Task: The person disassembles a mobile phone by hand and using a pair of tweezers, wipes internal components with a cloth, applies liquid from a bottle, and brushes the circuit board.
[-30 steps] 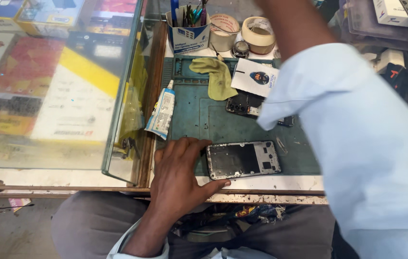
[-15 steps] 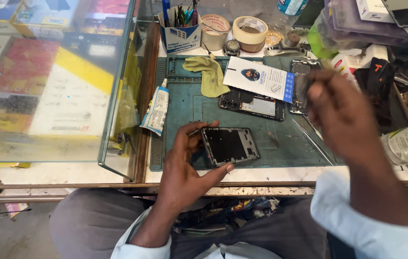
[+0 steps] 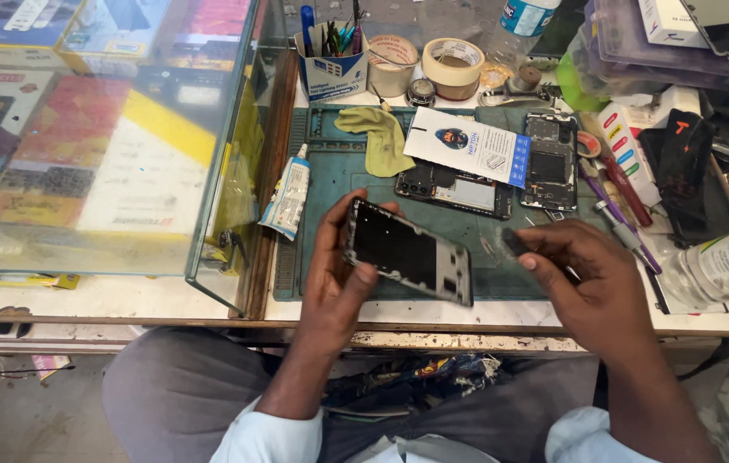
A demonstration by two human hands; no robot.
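- Head view: a phone frame [image 3: 407, 251], dark with a grey lower end, is held lifted and tilted above the green work mat [image 3: 330, 184], near the front edge of the bench [image 3: 124, 296].
- The left hand [image 3: 340, 279] is closed around the frame's left end, with the thumb laid on its near edge and the fingers wrapped behind it.
- The right hand [image 3: 587, 283] is held just right of the frame, apart from it; a small dark piece [image 3: 514, 243] is pinched between its thumb and fingers, blurred, so its kind cannot be told.
- Behind the hands, an opened phone [image 3: 454, 189] is seen lying flat on the mat with its insides showing, and a second opened phone [image 3: 550, 161] is laid just beside it to the right.
- A white and blue card packet [image 3: 467, 146] is rested partly over the first opened phone.
- A yellow-green cloth [image 3: 379, 137] is spread on the mat's far left part.
- A white glue tube [image 3: 287, 195] is laid along the mat's left edge, next to a glass display case [image 3: 107, 129] filled with coloured boxes.
- At the back of the bench, a blue box of pens [image 3: 330, 60] and a tape roll [image 3: 454, 67] are stood close together.
- A clear plastic bottle [image 3: 720, 267] is laid on its side at the right, near the right hand.
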